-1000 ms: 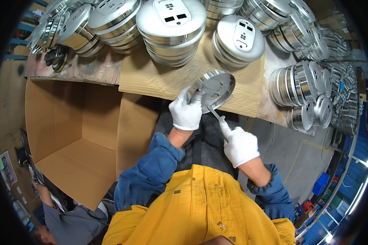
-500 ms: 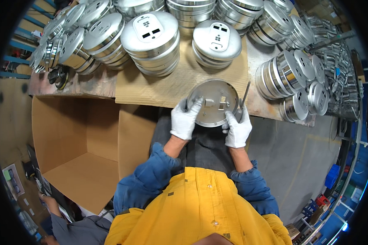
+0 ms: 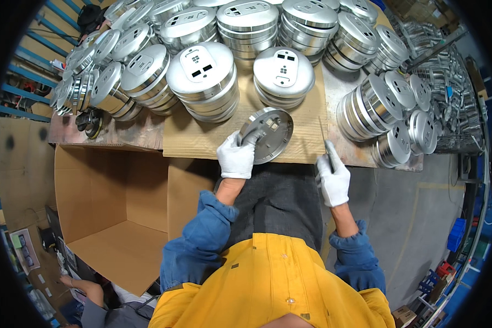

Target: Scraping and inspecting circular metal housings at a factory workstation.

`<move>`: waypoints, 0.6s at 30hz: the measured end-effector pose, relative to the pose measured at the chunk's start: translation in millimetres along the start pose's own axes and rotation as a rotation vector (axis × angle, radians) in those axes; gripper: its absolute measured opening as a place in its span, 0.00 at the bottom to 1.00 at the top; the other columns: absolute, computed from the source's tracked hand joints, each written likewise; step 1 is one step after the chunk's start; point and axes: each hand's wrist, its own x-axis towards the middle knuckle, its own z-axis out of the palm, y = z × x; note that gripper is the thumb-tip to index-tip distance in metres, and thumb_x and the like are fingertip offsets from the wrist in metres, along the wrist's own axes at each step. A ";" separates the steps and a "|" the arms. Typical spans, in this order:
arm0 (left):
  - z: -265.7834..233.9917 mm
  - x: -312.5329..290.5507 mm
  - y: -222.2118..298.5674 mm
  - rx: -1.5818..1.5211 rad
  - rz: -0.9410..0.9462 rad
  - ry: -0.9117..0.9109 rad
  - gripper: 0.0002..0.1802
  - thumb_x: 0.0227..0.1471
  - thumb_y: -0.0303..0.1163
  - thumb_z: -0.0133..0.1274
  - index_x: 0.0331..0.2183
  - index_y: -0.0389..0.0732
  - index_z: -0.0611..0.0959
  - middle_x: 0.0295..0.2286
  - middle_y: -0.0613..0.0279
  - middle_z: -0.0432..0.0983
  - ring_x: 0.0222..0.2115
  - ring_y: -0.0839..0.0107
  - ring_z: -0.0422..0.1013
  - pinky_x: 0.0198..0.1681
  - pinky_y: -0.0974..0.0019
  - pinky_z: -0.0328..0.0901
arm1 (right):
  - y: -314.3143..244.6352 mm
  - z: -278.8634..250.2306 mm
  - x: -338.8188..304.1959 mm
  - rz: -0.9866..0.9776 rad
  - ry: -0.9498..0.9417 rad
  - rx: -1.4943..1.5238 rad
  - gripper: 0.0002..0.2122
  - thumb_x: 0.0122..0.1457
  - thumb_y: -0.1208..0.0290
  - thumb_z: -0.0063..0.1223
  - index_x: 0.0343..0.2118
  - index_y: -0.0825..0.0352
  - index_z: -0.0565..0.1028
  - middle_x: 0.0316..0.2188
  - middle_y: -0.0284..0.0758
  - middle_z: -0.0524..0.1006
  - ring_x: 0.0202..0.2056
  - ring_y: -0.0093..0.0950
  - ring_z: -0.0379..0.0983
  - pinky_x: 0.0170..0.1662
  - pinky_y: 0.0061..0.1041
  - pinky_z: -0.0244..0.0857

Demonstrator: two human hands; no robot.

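My left hand (image 3: 236,159), in a white glove, grips the left rim of a round metal lid (image 3: 274,138). The lid is tilted, its hollow inner face with small rectangular cutouts showing. Off to the right, clear of the lid, my gloved right hand (image 3: 334,180) is closed around a thin, file-like metal tool (image 3: 322,131) that points away from me. Beyond the lid, on a cardboard sheet (image 3: 306,146), stand a stack of silver lids (image 3: 205,90) and a shorter lid stack (image 3: 283,79), their tops bearing cutouts.
More stacked lids (image 3: 247,33) fill the table's far side, with further stacks (image 3: 363,115) at right. An open cardboard box (image 3: 115,235) stands left of my legs. A small black tool (image 3: 90,121) lies at the table's left. Another person's arm (image 3: 87,287) shows lower left.
My right hand has left the lid and moved right with the thin tool. The lid, now only in my left hand, has tilted up and turned. The view has shifted slightly.
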 end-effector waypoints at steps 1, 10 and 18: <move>0.1 -1.7 -4.3 0.072 0.010 0.032 0.16 0.46 0.29 0.62 0.37 0.30 0.81 0.31 0.60 0.80 0.30 0.78 0.71 0.36 0.73 0.66 | 0.7 -1.4 -4.4 -0.082 -0.013 -0.224 0.25 0.55 0.76 0.53 0.57 0.63 0.65 0.27 0.36 0.75 0.24 0.21 0.70 0.30 0.20 0.67; 4.1 -18.5 -25.8 -0.019 0.256 0.153 0.11 0.44 0.28 0.64 0.31 0.34 0.82 0.21 0.66 0.75 0.20 0.81 0.66 0.26 0.75 0.63 | -35.1 -2.6 -30.7 -0.427 -0.489 -1.008 0.18 0.57 0.64 0.47 0.52 0.53 0.67 0.26 0.37 0.74 0.23 0.39 0.73 0.26 0.37 0.67; -2.5 -26.0 -33.7 0.194 0.473 0.167 0.13 0.43 0.32 0.65 0.30 0.36 0.80 0.20 0.60 0.72 0.16 0.68 0.66 0.21 0.70 0.61 | -53.1 9.4 -29.6 -0.538 -0.523 -1.139 0.16 0.55 0.69 0.45 0.48 0.58 0.72 0.23 0.38 0.73 0.22 0.36 0.73 0.23 0.35 0.66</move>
